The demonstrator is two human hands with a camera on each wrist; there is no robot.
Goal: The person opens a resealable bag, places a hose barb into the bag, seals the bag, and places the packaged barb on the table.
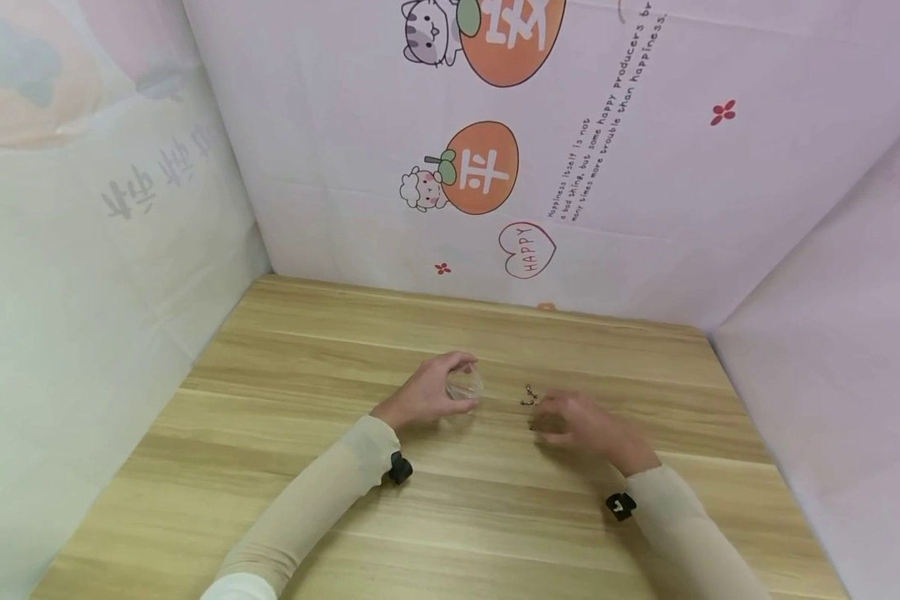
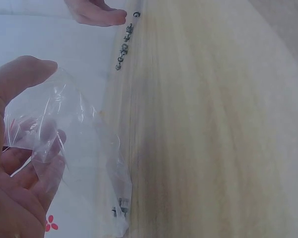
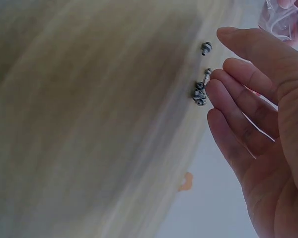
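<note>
My left hand (image 1: 426, 392) holds a clear plastic bag (image 2: 92, 144) from the side, thumb and fingers curled around it. Its mouth is spread, and small metal pieces (image 2: 120, 208) lie at its bottom. To the right, more small dark metal pieces (image 3: 198, 94) with rings and stems lie on the wooden table; their exact kind is hard to make out. Beside them is my right hand (image 1: 581, 429), a little blurred in the head view. In the right wrist view its thumb stands apart from loosely bent fingers, with nothing visible between them.
The wooden tabletop (image 1: 450, 517) is bounded by a printed white back sheet (image 1: 330, 167) and pale sheets on the left (image 1: 105, 275) and right (image 1: 832, 308). A black wrist strap device (image 1: 400, 468) sits on the left sleeve, and another (image 1: 620, 506) on the right.
</note>
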